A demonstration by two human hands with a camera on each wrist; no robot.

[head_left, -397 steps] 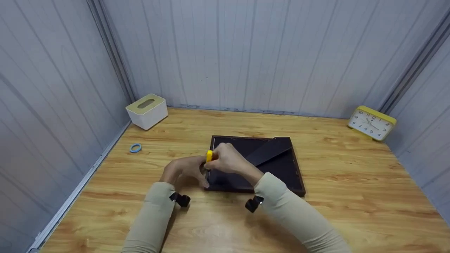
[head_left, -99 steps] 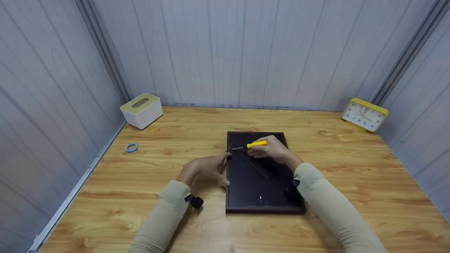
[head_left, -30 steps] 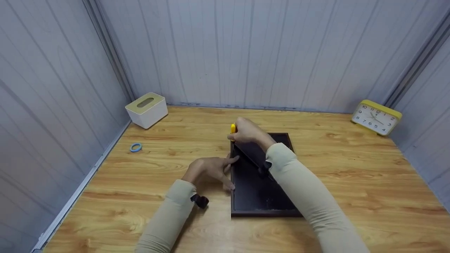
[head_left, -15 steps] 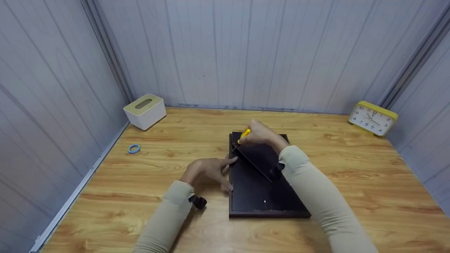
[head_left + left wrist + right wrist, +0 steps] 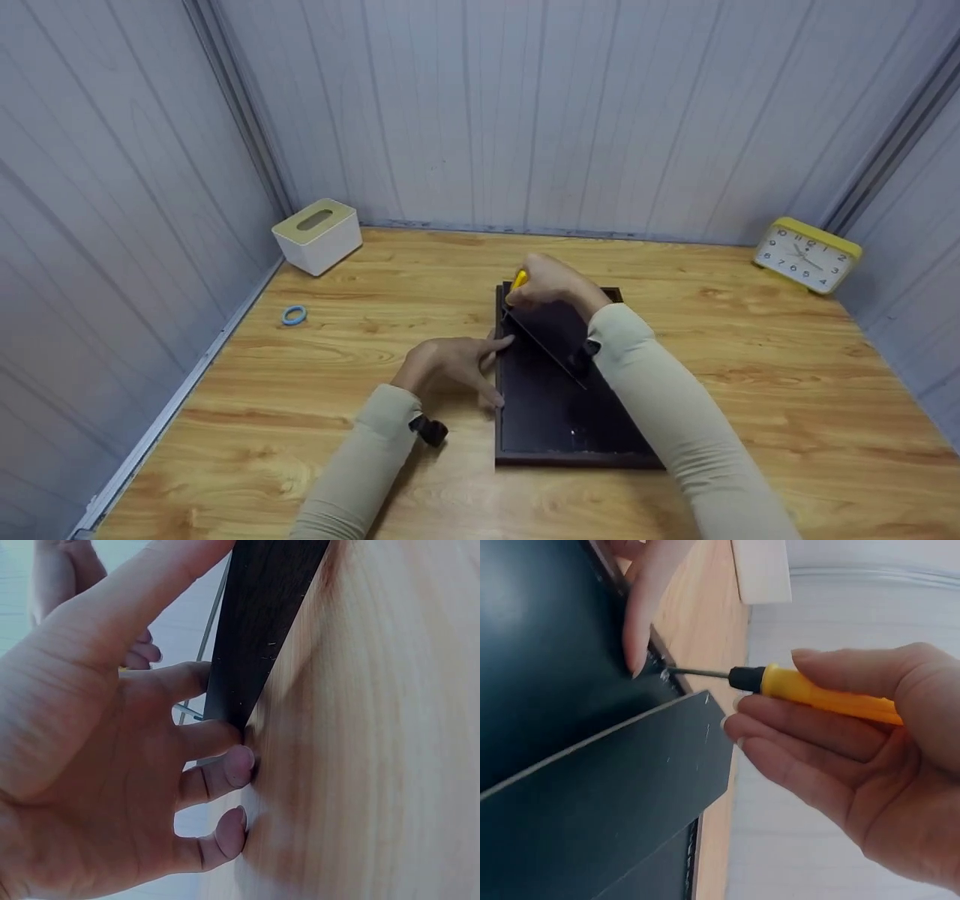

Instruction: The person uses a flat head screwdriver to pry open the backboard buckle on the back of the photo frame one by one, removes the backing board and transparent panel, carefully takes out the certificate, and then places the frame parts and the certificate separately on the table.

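Note:
A dark picture frame [image 5: 536,420] lies back side up on the table. Its stand leg [image 5: 615,787] slants across the black backing. My right hand [image 5: 553,283] grips a screwdriver [image 5: 817,696] by its yellow handle, thumb on one side and fingers on the other. In the right wrist view, the shaft's tip meets the frame's inner edge, close to a left fingertip. My left hand [image 5: 454,361] spreads along the frame's left side, the index finger reaching over onto the backing. The left wrist view shows the other fingers [image 5: 214,781] bent slightly by the rail and tabletop.
At the back left stands a white tissue box [image 5: 319,238] with a pale yellow lid. A blue ring [image 5: 294,315] lies in front of it. A yellow alarm clock [image 5: 808,255] sits at the back right. Panelled walls [image 5: 495,112] border the wooden table [image 5: 787,420].
Since the oldest view, the frame has turned from lying wide to lying lengthwise. The screwdriver, sideways 3.3 s ago, then upright at the upper left edge, now leans slightly right. My left hand stays put.

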